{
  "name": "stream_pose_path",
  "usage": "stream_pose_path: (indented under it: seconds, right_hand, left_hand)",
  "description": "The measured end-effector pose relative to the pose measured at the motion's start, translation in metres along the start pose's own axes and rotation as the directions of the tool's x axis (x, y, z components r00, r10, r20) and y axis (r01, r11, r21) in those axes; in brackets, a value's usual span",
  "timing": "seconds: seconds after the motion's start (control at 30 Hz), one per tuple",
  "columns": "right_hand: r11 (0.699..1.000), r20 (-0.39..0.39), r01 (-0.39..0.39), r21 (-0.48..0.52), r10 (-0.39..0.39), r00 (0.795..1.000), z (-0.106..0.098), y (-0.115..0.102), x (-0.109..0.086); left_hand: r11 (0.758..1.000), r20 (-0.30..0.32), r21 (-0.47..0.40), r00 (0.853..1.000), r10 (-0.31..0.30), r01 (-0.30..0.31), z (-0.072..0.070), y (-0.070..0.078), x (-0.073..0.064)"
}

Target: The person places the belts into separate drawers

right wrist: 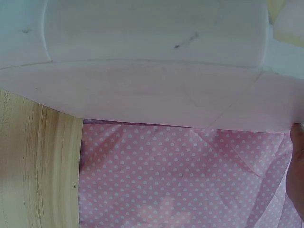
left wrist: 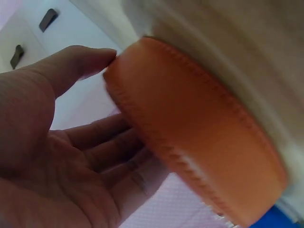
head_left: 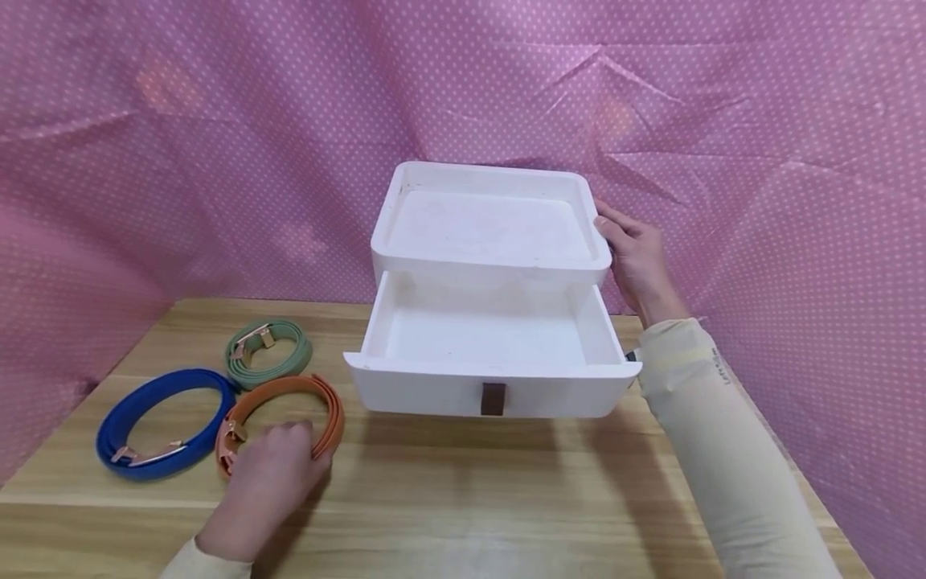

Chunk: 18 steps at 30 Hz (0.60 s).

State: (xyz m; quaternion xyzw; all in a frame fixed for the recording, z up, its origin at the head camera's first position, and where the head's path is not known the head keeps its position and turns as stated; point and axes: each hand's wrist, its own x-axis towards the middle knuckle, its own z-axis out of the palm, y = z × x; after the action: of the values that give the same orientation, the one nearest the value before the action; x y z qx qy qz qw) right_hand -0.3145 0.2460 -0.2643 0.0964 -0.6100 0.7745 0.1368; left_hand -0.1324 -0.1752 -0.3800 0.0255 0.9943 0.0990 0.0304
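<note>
A coiled orange belt [head_left: 329,402] lies on the table at the left. My left hand [head_left: 278,470] grips its near right part, fingers inside the coil and thumb outside. In the left wrist view, the thumb touches an edge of the orange belt [left wrist: 190,123] and the fingers pass behind it. A white drawer box [head_left: 492,261] stands at the back, its upper drawer [head_left: 492,390] pulled out and bare inside. My right hand [head_left: 637,253] holds the box by its right side, thumb at the top rim; the other fingers are partly hidden.
A coiled blue belt [head_left: 119,418] and a coiled green belt [head_left: 300,354] lie beside the orange one, both with metal buckles. Pink dotted cloth [head_left: 289,161] hangs behind and along the sides of the wooden table [head_left: 434,498]. The drawer front has a dark pull tab [head_left: 493,399].
</note>
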Motion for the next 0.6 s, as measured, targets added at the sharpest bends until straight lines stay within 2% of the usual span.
stream_pose_path:
  seconds: [0.23,0.47,0.6]
  right_hand:
    - [1.000,-0.004,0.006,0.010,-0.006,1.000,-0.0002,0.0008,0.0007]
    - [1.000,-0.032,0.014,0.019,-0.013,0.999,0.0012,0.0032,0.0028]
    - [1.000,-0.043,0.015,0.019,-0.014,0.999,0.0011,0.0032,0.0032]
  left_hand:
    - [0.997,0.065,-0.071,0.998,-0.015,0.020,0.0012,-0.0020,0.0034]
    - [0.999,0.085,-0.035,0.996,0.003,0.000,0.0001,-0.0025,0.0050]
    - [0.998,0.084,-0.055,0.996,0.010,-0.006,-0.0027,-0.0041,0.0053]
